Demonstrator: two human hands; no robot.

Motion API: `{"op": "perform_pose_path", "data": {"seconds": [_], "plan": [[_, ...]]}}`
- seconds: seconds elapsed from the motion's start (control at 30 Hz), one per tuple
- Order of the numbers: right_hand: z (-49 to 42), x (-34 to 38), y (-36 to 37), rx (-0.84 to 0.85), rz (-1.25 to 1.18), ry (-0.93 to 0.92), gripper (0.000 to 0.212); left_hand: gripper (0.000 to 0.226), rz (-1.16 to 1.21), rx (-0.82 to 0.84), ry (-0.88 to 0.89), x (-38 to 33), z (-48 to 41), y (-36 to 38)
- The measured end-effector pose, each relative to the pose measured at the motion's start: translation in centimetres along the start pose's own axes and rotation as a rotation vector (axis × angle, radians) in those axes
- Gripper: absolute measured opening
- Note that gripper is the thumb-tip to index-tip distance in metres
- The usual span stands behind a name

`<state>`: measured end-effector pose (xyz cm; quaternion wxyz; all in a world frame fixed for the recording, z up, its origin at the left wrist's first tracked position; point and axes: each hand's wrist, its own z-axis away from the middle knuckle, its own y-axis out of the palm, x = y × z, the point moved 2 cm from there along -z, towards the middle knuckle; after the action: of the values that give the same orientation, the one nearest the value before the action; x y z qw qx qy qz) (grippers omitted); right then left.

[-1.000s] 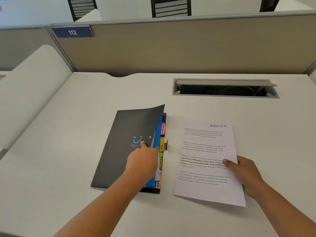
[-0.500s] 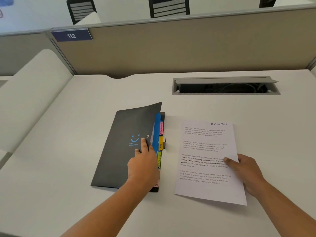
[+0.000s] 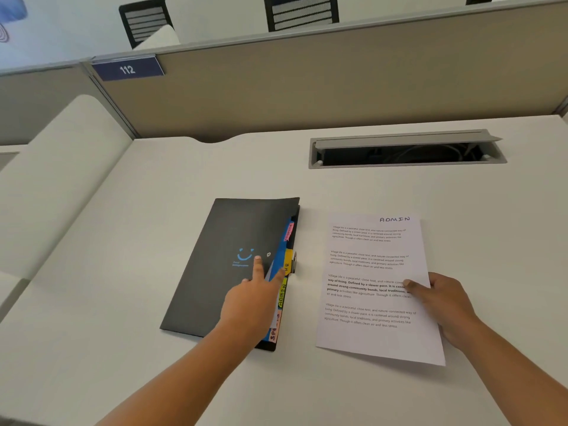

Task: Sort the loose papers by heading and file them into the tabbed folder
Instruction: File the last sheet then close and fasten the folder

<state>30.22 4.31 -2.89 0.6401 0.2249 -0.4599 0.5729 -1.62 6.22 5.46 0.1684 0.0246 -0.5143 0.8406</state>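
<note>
Step in hand, judged: finding the matching section before filing.

Right hand (image 3: 442,309): pinching the right edge of the ADMIN sheet (image 3: 368,272), thumb on top, other fingers hidden beneath. Sheet flat on the desk (image 3: 92,348), just right of the tabbed folder (image 3: 233,229), not touching it.

Left hand (image 3: 249,302): clasping nothing. Index finger straight, pressing on the black cover (image 3: 212,272); thumb at the tabbed edge beside the green ADMIN tab (image 3: 282,298). Cannot tell whether the thumb is under the cover or on it. Cover raised slightly along that edge, blue divider (image 3: 278,259) showing.

Next move, judged: slip the thumb in at the ADMIN tab, not at the yellow tab (image 3: 287,262) above it. Lift everything over that tab. Feed the sheet in flat, long edge first, to avoid buckling.

Farther back: open cable tray (image 3: 405,150), then the partition (image 3: 307,87) with number plate 112 (image 3: 127,69).
</note>
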Motion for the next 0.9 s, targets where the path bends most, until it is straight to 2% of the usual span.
{"op": "perform_pose_path", "data": {"seconds": [0.1, 0.17, 0.33, 0.9], "plan": [[0.0, 0.0, 0.0, 0.000, -0.004, 0.001, 0.006, 0.054, -0.085, 0.099, -0.012, -0.2, -0.1, -0.3], [0.0, -0.1, 0.0, -0.005, 0.000, -0.001, 0.006, 0.046, -0.093, 0.100, -0.032, -0.2, -0.1, -0.3], [-0.1, -0.3, 0.0, -0.005, 0.002, 0.000, 0.008, 0.055, -0.101, 0.034, -0.066, 0.2, 0.0, 0.3], [0.2, 0.1, -0.1, -0.015, 0.004, 0.023, 0.007, 0.074, -0.070, 0.046, -0.052, 1.8, 1.3, -0.1]]}}
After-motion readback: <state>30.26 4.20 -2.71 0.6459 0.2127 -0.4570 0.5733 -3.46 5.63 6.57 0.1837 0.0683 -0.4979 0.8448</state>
